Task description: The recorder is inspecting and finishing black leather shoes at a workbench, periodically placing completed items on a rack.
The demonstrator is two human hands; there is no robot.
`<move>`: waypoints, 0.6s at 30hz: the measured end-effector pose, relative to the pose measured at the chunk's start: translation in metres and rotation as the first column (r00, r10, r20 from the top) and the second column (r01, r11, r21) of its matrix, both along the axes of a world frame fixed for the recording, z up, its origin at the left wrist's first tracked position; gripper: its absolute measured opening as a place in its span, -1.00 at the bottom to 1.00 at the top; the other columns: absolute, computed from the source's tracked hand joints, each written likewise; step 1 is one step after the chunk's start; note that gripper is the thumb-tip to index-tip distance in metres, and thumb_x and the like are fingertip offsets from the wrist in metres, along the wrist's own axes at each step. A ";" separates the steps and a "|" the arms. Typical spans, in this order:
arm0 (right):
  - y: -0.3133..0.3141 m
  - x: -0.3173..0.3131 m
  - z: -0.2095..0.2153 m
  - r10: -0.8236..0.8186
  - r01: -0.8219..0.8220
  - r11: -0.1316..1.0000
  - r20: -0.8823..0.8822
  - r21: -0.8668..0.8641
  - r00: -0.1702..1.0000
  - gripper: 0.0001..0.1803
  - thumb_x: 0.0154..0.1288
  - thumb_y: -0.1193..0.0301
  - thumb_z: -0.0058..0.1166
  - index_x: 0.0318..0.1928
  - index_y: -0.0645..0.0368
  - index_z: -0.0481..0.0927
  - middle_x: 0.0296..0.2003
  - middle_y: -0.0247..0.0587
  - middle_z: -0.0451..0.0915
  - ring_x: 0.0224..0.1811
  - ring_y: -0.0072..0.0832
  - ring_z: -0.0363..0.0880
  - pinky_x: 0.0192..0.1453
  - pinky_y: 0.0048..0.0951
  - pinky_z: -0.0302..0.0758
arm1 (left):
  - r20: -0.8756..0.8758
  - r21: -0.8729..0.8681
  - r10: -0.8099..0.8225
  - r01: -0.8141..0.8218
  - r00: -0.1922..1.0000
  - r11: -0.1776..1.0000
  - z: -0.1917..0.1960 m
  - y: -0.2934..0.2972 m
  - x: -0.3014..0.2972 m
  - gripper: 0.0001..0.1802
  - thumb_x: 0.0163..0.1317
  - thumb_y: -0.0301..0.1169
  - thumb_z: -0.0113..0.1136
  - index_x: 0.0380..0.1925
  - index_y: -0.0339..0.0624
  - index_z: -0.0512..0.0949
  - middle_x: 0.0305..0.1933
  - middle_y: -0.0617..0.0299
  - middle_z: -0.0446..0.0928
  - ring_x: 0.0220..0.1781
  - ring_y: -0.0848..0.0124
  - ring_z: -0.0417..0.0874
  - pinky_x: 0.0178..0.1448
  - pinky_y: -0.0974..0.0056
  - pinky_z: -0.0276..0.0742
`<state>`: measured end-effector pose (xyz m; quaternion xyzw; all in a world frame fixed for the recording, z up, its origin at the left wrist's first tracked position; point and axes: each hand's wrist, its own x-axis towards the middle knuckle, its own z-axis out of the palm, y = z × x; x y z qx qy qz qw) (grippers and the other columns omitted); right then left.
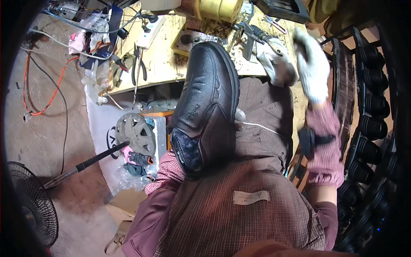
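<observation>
A black leather slip-on shoe (pixel 201 90) with a dark fleecy lining is raised over my lap, toe away from me. My left arm passes beneath it, and a gloved part of my left hand (pixel 240 115) shows at the shoe's right side, gripping it; the rest is hidden. A white thread (pixel 261 125) trails to the right from there. To the right, above the table edge, my white-gloved right hand (pixel 314 66) is raised with fingers stretched and slightly bent. No object shows in it. A white cloth (pixel 272 58) lies nearest that hand.
The wooden table (pixel 167 55) carries pliers (pixel 138 64), a hammer (pixel 248 40), a power strip (pixel 150 32) and yellow machine parts (pixel 218 9). A rack of black shoes (pixel 370 103) stands at right. At left are a fan (pixel 32 210), loose cables and an orange cord (pixel 53 96).
</observation>
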<state>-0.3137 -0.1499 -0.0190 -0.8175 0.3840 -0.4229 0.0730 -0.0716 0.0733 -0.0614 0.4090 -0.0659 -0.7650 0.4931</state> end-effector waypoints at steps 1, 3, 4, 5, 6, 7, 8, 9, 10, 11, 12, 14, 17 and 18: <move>-0.032 -0.011 -0.014 -0.076 0.043 0.985 -0.195 -0.168 0.978 -0.58 0.37 0.54 0.05 0.22 0.11 0.60 -0.12 0.00 0.71 -0.12 -0.06 0.73 -0.01 -0.17 0.66 | -0.004 -0.018 -0.037 0.037 0.999 0.999 0.003 -0.003 -0.007 -0.21 0.56 0.13 -0.07 0.43 -0.36 0.26 0.28 -0.24 0.50 0.25 -0.06 0.60 0.35 -0.07 0.58; -0.045 -0.028 -0.045 -0.006 0.075 0.995 -0.701 0.067 0.713 -0.52 0.34 0.55 0.08 0.28 0.13 0.56 0.08 0.06 0.66 0.07 -0.01 0.67 0.16 -0.14 0.62 | 0.010 -0.066 -0.078 0.079 0.997 0.995 0.010 -0.032 0.000 -0.20 0.56 0.15 -0.07 0.44 -0.36 0.26 0.29 -0.25 0.49 0.26 -0.07 0.60 0.36 -0.08 0.58; -0.040 -0.032 -0.053 0.042 0.038 0.994 -0.672 0.105 0.739 -0.52 0.35 0.53 0.11 0.28 0.14 0.55 0.14 0.07 0.63 0.11 0.00 0.65 0.20 -0.15 0.60 | 0.021 -0.089 -0.105 0.107 0.994 0.990 0.016 -0.026 0.000 -0.20 0.56 0.15 -0.07 0.45 -0.36 0.25 0.30 -0.25 0.49 0.27 -0.08 0.60 0.37 -0.09 0.58; -0.024 -0.023 -0.037 0.095 -0.084 0.995 -0.527 0.044 0.844 -0.50 0.35 0.49 0.14 0.31 0.11 0.53 0.19 0.08 0.60 0.16 0.04 0.62 0.25 -0.10 0.56 | 0.031 -0.117 -0.105 0.108 0.994 0.987 0.017 -0.029 -0.006 -0.19 0.56 0.16 -0.06 0.45 -0.36 0.25 0.31 -0.25 0.49 0.28 -0.08 0.60 0.37 -0.09 0.58; 0.004 -0.025 -0.010 0.146 -0.174 0.984 -0.383 -0.040 0.912 -0.46 0.35 0.44 0.17 0.34 0.08 0.51 0.24 0.08 0.58 0.21 0.08 0.60 0.29 -0.05 0.53 | 0.030 -0.151 -0.129 0.132 0.991 0.980 0.023 -0.028 0.000 -0.19 0.55 0.16 -0.06 0.45 -0.36 0.25 0.31 -0.26 0.49 0.28 -0.09 0.60 0.38 -0.10 0.57; 0.033 -0.032 0.015 0.114 -0.154 0.985 -0.395 -0.071 0.911 -0.46 0.35 0.44 0.17 0.34 0.08 0.51 0.24 0.08 0.58 0.21 0.08 0.60 0.29 -0.05 0.53 | 0.030 -0.187 -0.152 0.155 0.988 0.970 0.028 -0.035 -0.007 -0.18 0.55 0.17 -0.06 0.46 -0.36 0.25 0.32 -0.26 0.49 0.29 -0.09 0.60 0.38 -0.11 0.57; 0.064 -0.043 0.037 0.282 -0.327 0.945 -0.462 -0.017 0.841 -0.47 0.38 0.36 0.13 0.34 0.08 0.51 0.18 0.06 0.61 0.07 -0.02 0.64 0.15 -0.11 0.58 | 0.024 -0.219 -0.184 0.184 0.983 0.958 0.023 -0.041 -0.011 -0.18 0.55 0.17 -0.06 0.46 -0.36 0.25 0.32 -0.26 0.49 0.29 -0.09 0.60 0.38 -0.11 0.57; 0.098 -0.054 0.064 0.419 -0.466 0.884 -0.522 0.047 0.743 -0.47 0.40 0.28 0.09 0.35 0.07 0.51 0.12 0.03 0.64 -0.06 -0.12 0.68 0.00 -0.18 0.64 | -0.313 -0.177 -0.116 0.062 0.943 0.982 0.014 -0.045 -0.015 -0.09 0.49 0.27 -0.05 0.46 -0.33 0.24 0.31 -0.31 0.48 0.27 -0.17 0.59 0.37 -0.18 0.58; 0.125 -0.061 0.087 0.527 -0.568 0.813 -0.576 0.127 0.625 -0.46 0.42 0.20 0.06 0.35 0.07 0.51 0.06 0.01 0.67 -0.20 -0.22 0.71 -0.15 -0.24 0.69 | -0.615 -0.088 -0.049 -0.007 0.787 0.996 -0.002 -0.061 -0.022 0.00 0.42 0.38 -0.05 0.47 -0.31 0.24 0.30 -0.36 0.47 0.25 -0.25 0.59 0.36 -0.25 0.58; 0.146 -0.052 0.111 0.609 -0.532 0.793 -0.428 0.298 0.668 -0.45 0.34 0.24 0.10 0.32 0.05 0.53 -0.08 -0.12 0.68 -0.41 -0.26 0.65 -0.31 -0.29 0.66 | -0.539 -0.259 -0.159 0.016 0.827 0.966 -0.018 -0.081 -0.027 0.10 0.33 0.51 -0.12 0.49 -0.25 0.22 0.34 -0.28 0.46 0.28 -0.18 0.58 0.42 -0.20 0.55; 0.160 -0.059 0.108 0.592 -0.485 0.804 -0.525 0.343 0.611 -0.38 0.24 0.26 0.16 0.34 0.05 0.52 -0.21 -0.19 0.65 -0.45 -0.27 0.64 -0.41 -0.33 0.61 | -0.244 -0.222 -0.038 -0.017 0.969 0.975 0.001 -0.100 -0.040 0.19 0.21 0.59 -0.07 0.51 -0.18 0.22 0.38 -0.12 0.46 0.34 -0.05 0.56 0.47 -0.12 0.51; 0.162 -0.065 0.119 0.324 -0.401 0.916 -0.624 0.018 0.711 -0.47 0.19 0.27 0.22 0.19 0.11 0.60 -0.20 -0.15 0.68 -0.49 -0.27 0.62 -0.45 -0.33 0.57 | -0.372 -0.558 -0.165 -0.078 0.913 0.826 0.031 -0.121 -0.072 0.14 0.24 0.58 -0.12 0.53 -0.10 0.21 0.42 0.01 0.45 0.38 0.07 0.53 0.50 -0.04 0.48; 0.151 -0.105 0.172 0.179 -0.367 0.918 -0.671 -0.149 0.720 -0.81 0.15 0.39 0.20 -0.23 0.18 0.65 -0.35 -0.08 0.62 -0.39 -0.24 0.60 -0.33 -0.25 0.55 | -0.080 -0.634 0.116 -0.141 0.990 0.760 0.130 -0.142 -0.109 0.15 0.23 0.59 -0.11 0.56 -0.04 0.15 0.54 0.05 0.29 0.48 0.12 0.40 0.59 0.01 0.32; 0.139 -0.122 0.188 0.606 -0.586 0.781 -0.032 0.214 0.795 -0.82 0.12 0.41 0.21 -0.24 0.16 0.65 -0.33 -0.09 0.64 -0.35 -0.21 0.62 -0.26 -0.20 0.57 | -0.065 -0.692 0.079 -0.102 0.995 0.715 0.151 -0.144 -0.117 0.22 0.21 0.60 -0.07 0.64 0.00 -0.01 0.60 0.02 0.19 0.55 0.09 0.30 0.63 0.02 0.20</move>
